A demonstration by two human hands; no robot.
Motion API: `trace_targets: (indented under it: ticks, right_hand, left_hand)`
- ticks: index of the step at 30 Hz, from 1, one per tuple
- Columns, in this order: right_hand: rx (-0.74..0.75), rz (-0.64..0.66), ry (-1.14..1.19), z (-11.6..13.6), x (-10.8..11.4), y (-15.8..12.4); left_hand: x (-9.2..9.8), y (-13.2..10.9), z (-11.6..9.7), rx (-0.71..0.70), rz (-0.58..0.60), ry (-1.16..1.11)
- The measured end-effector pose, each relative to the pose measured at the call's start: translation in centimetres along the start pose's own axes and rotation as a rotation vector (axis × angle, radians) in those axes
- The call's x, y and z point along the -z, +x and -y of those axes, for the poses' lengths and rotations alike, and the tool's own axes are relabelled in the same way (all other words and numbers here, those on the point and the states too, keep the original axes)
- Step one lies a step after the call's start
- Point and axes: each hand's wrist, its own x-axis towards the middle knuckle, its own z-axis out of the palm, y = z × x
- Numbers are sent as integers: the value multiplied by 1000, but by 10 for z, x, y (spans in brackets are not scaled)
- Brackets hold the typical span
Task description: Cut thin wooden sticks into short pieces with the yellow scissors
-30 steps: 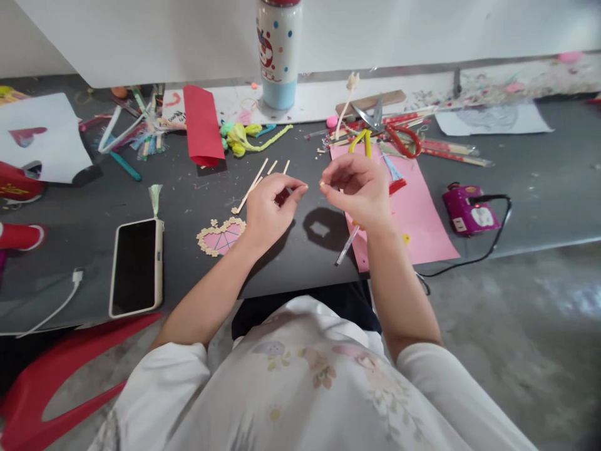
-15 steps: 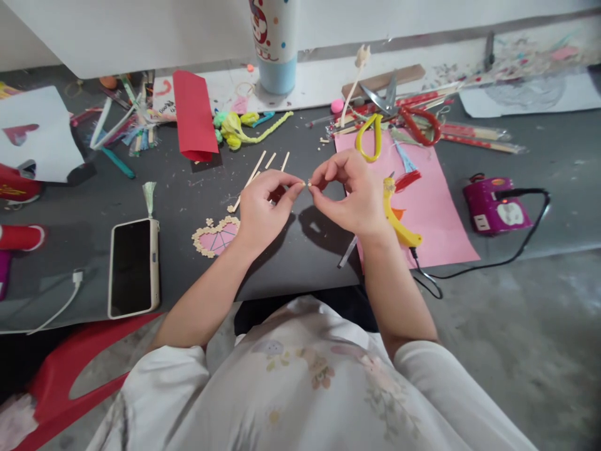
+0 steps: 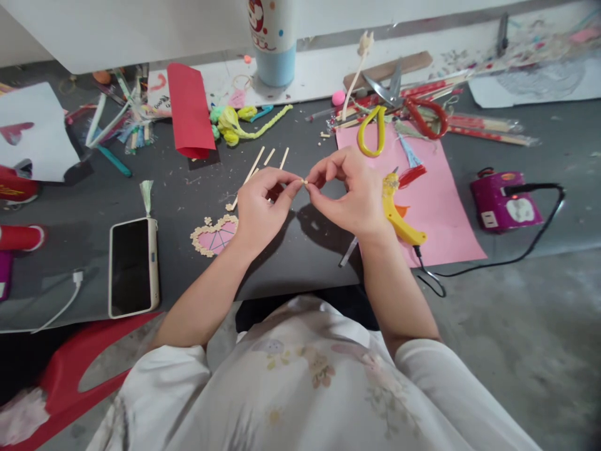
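Observation:
Above the dark table, my left hand (image 3: 263, 210) pinches a tiny pale piece (image 3: 305, 182) between thumb and index finger. Thumb and index finger of my right hand (image 3: 354, 194) close on a tiny pale bit at the same spot, and the fingertips of both hands nearly touch. What the bits are is too small to make out. Thin pale sticks (image 3: 256, 164) lie behind my left hand. Beside that wrist is a pink heart (image 3: 213, 239) edged with small pale pieces and crossed by dark lines, partly hidden by the hand.
A yellow glue gun (image 3: 401, 222) lies on pink paper (image 3: 446, 232) at right, its cord running near a purple box (image 3: 507, 203). Scissors (image 3: 387, 94) lie behind. A phone (image 3: 134, 266) is at left; a red paper piece (image 3: 190, 109) and a tumbler (image 3: 275, 50) stand at the back.
The tiny bits in my two hands, slightly apart before, now meet at the fingertips. The view has shifted a little.

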Motion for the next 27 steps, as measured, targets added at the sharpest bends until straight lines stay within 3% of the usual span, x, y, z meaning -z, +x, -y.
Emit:
trace_targets:
  ticks: [5, 13, 16, 22, 27]
  right_hand:
    - [-95, 25, -64, -2, -1, -2]
    - [-109, 43, -81, 1, 1, -1]
    - [-112, 38, -27, -2, -1, -2]
    - [-146, 2, 129, -12, -6, -2]
    - [-115, -5, 205, -15, -5, -2]
  left_hand:
    - [0, 0, 1, -5, 14, 11]
    - [2, 0, -1, -58, -5, 57]
    - [1, 1, 2, -16, 17, 2]
    - [-7, 3, 19, 157, 172, -204]
    - [-4, 4, 14, 99, 132, -214]
